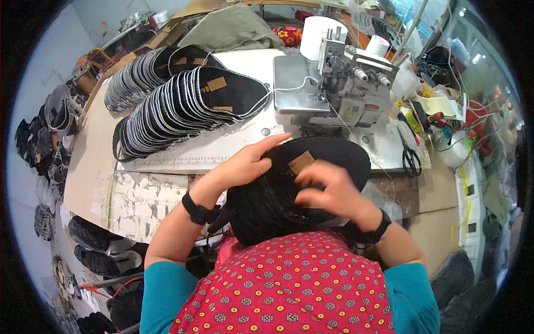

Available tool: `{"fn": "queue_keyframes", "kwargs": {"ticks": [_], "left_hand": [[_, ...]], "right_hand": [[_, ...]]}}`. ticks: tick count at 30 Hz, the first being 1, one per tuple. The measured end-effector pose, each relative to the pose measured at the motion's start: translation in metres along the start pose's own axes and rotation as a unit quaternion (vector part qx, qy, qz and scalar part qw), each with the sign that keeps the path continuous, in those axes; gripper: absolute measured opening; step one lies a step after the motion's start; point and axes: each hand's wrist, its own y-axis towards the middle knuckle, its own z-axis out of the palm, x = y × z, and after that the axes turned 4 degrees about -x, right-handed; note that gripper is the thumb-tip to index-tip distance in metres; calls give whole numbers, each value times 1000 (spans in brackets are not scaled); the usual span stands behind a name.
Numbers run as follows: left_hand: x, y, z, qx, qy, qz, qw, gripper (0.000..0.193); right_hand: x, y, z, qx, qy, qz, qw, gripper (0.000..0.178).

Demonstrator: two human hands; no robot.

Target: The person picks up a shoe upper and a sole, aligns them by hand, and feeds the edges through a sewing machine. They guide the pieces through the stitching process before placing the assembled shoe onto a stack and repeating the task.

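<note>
A thick stack of black sole-shaped fabric pieces [339, 150] rests on my lap against the table's front edge. On the top piece is a brown rectangular patch [301, 163]. My left hand [250, 164] lies along the left side of this stack, index finger stretched out and thumb apart from it. Over the top piece hovers my right hand [334, 189], its fingers bent toward the patch and smeared by motion; whether they pinch anything cannot be made out. Both wrists wear black bands.
Two long rows of sole-shaped pieces with white-stitched edges [172, 111] lean on the white table at left. Behind my hands stands a sewing machine [356, 83], with a white thread cone [322, 36] behind it. Black scissors [410, 158] lie at right.
</note>
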Motion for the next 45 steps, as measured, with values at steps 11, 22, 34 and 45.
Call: {"fn": "queue_keyframes", "kwargs": {"ticks": [11, 22, 34, 45], "left_hand": [[-9, 8, -9, 104, 18, 31, 994, 55], [12, 20, -27, -10, -190, -113, 975, 32], [8, 133, -47, -233, -332, -32, 914, 29], [15, 117, -75, -302, -152, -190, 922, 31]], "right_hand": [[-25, 25, -37, -178, -283, -111, 936, 37], [-19, 32, -114, -255, 219, 48, 941, 15], [-67, 98, -36, -377, -11, 5, 926, 19], [-56, 82, -30, -283, -339, -132, 888, 37]]}}
